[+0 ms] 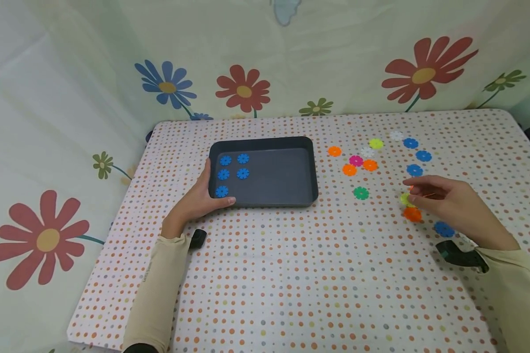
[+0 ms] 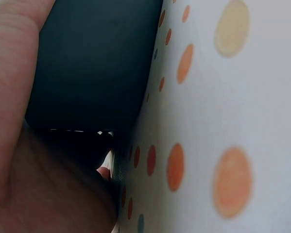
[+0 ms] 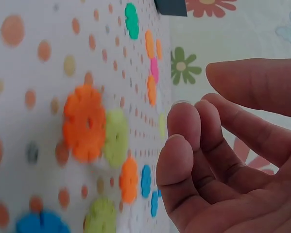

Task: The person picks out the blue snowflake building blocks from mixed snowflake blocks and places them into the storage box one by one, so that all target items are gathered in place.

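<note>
My left hand point(image 1: 198, 195) grips the dark grey baking tray point(image 1: 282, 179) at its left front corner, thumb over the front rim and fingers along the left wall. In the left wrist view the tray's dark side point(image 2: 96, 63) fills the space beside the thumb. Several blue flower-shaped discs point(image 1: 243, 173) lie in the left part of the tray. Over the discs on the right, my right hand point(image 1: 457, 208) hovers with loosely bent fingers and nothing visible between thumb and fingertips. Closest to it are an orange disc point(image 3: 84, 124), a yellow disc point(image 3: 116, 138) and a blue disc point(image 1: 414, 170).
More flower discs lie scattered right of the tray, among them a green disc point(image 1: 360, 193), a pink disc point(image 1: 356, 161) and a white disc point(image 1: 396, 136). The dotted tablecloth point(image 1: 265, 284) covers the table. A flowered curtain point(image 1: 335, 59) hangs behind it.
</note>
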The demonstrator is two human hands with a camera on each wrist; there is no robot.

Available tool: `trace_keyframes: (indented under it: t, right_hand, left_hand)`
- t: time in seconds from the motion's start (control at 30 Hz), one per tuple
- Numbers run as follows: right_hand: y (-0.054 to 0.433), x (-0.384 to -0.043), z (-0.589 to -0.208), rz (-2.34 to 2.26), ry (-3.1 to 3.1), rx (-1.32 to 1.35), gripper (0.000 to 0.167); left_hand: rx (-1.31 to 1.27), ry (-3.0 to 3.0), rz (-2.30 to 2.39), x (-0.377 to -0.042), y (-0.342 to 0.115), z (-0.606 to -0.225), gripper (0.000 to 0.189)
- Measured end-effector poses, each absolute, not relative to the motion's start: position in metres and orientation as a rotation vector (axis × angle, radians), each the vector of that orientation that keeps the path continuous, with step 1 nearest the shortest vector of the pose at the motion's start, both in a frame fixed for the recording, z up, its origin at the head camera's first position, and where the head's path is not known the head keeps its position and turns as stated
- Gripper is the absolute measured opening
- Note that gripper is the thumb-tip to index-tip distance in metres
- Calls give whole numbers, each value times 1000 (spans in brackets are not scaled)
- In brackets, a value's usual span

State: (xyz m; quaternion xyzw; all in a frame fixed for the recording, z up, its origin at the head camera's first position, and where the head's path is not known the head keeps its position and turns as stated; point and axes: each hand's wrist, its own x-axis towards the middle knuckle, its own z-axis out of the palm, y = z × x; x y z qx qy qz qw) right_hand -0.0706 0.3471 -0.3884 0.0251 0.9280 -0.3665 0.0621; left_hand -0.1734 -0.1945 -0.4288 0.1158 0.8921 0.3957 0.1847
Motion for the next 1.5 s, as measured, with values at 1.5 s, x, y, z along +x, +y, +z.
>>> trace_keyframes:
  t: [1.5]
  right_hand:
    - [429,-51,-418,-711,2896,172,34]
  left_hand:
    - [331,2505,1139,-173,-194,-429,136]
